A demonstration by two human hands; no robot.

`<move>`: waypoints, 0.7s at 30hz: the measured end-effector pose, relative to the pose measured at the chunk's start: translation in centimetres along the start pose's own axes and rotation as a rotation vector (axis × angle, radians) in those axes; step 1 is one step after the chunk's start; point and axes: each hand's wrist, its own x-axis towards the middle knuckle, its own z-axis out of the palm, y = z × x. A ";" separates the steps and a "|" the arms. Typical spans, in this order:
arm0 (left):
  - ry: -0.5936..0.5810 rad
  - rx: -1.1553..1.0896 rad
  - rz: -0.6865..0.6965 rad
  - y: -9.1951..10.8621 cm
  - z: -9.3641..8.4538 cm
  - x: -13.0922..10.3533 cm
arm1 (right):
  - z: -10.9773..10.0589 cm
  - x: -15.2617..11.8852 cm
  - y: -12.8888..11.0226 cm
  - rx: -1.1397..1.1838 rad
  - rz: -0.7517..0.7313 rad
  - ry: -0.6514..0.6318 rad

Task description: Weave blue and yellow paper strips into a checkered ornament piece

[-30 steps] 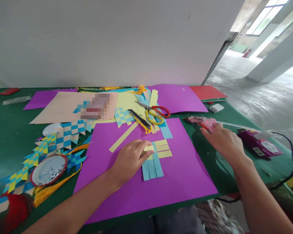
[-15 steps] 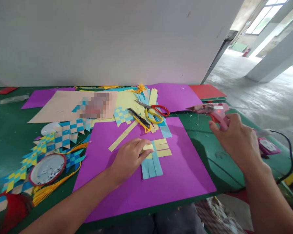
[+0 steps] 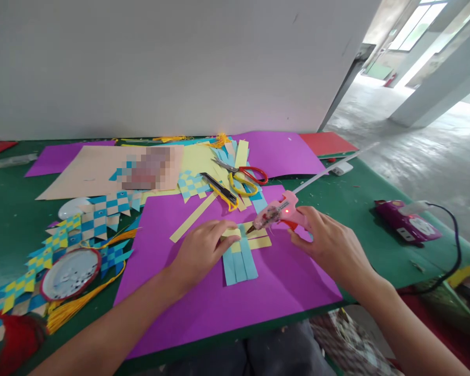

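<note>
A piece of blue strips (image 3: 240,265) crossed with yellow strips (image 3: 263,242) lies on a purple sheet (image 3: 180,313). My left hand (image 3: 206,245) pinches a yellow strip at the left side of this piece, thumb and fingers closed on it. In my right hand (image 3: 323,235) is a pink glue gun (image 3: 284,211) with a small red light and a long clear glue stick (image 3: 317,173) out of its back. The gun's dark nozzle points down left at the crossing strips, close to my left fingertips; whether it touches the paper I cannot tell.
Scissors (image 3: 253,175) and a yellow cutter (image 3: 223,193) lie behind the woven piece. Woven paper fish (image 3: 96,222), a dish of small dots (image 3: 71,274) and a yellow tassel (image 3: 82,303) are at left. A purple box (image 3: 409,222) with a black cable stands at right.
My right hand has brought the glue gun left and down from over the right of the table to the woven strips. My left hand keeps its pinch. The whole view has shifted slightly.
</note>
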 end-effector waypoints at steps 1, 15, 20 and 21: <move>-0.002 -0.001 -0.003 0.0 0.0 0.0 | 0.1 0.0 -0.2 -0.006 -0.015 -0.002; -0.020 0.016 -0.035 0.0 0.0 0.0 | 0.6 0.3 -0.7 -0.022 -0.083 -0.036; -0.011 0.010 -0.029 0.1 0.0 0.1 | 0.4 0.3 -0.6 -0.044 -0.079 -0.035; -0.013 0.008 -0.027 0.1 0.0 0.1 | 0.3 0.3 -0.6 -0.046 -0.078 -0.041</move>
